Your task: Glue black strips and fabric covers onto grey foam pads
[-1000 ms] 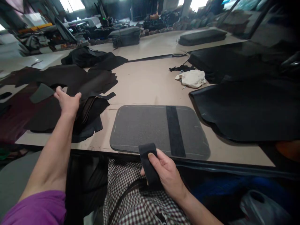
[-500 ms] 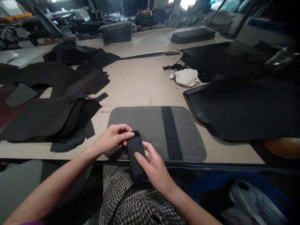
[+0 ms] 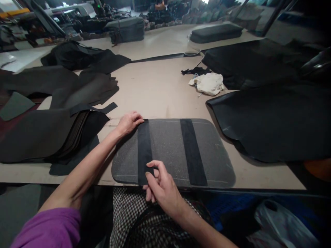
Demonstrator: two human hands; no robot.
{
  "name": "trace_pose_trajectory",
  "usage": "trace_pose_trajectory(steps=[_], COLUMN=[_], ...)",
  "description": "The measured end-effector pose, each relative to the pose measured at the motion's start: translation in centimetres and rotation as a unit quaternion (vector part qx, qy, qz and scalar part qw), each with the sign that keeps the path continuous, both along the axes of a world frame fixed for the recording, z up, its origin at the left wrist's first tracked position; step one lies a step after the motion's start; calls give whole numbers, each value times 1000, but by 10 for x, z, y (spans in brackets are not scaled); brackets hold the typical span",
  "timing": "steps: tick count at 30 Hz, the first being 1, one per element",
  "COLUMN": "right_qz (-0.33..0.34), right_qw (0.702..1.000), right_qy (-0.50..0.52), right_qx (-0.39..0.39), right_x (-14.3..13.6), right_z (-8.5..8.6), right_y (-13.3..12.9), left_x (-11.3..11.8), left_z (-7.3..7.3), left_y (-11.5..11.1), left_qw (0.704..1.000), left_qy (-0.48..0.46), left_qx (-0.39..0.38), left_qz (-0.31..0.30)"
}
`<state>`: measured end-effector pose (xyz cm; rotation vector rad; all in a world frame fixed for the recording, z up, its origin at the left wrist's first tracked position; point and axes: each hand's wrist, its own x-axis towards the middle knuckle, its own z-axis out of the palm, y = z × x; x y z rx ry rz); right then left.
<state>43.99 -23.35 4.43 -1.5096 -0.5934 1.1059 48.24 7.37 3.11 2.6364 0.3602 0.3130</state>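
Note:
A grey rounded panel [image 3: 167, 148] lies at the table's near edge, with chalk-like lines along its long sides. Across its right half runs a black strip [image 3: 193, 151]. A second black strip [image 3: 144, 144] lies over the left half, from far edge to near edge. My left hand [image 3: 130, 122] pinches this strip's far end at the panel's far edge. Close to its near end, my right hand [image 3: 162, 182] is closed, thumb and forefinger bent together at the strip's right side; the fingers partly hide the grip.
Stacked dark cut pieces [image 3: 43, 132] lie left. Large black sheets [image 3: 271, 124] cover the right, beside a crumpled white cloth [image 3: 208, 83]. Grey folded stacks [image 3: 216, 32] stand at the back. A plastic bag [image 3: 281, 224] sits below the table edge at right.
The left black strip, held above my lap before, now lies stretched over the panel. My left hand moved away to the panel's far edge; my right hand shifted slightly nearer to me.

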Motion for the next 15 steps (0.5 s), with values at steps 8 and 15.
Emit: trace_pose_trajectory(steps=[8,15], right_qz=[29,31], right_qw=[999,999], right_qy=[-10,-12], right_qx=[-11,-7], right_x=[1,0], right_z=[-1,-4], right_y=[11,13], left_x=[15,16], left_z=[-9,-14], left_y=[11,13], left_qw=[1000,999], left_qy=[9,11], left_qx=[17,18], left_qz=[-24,-29])
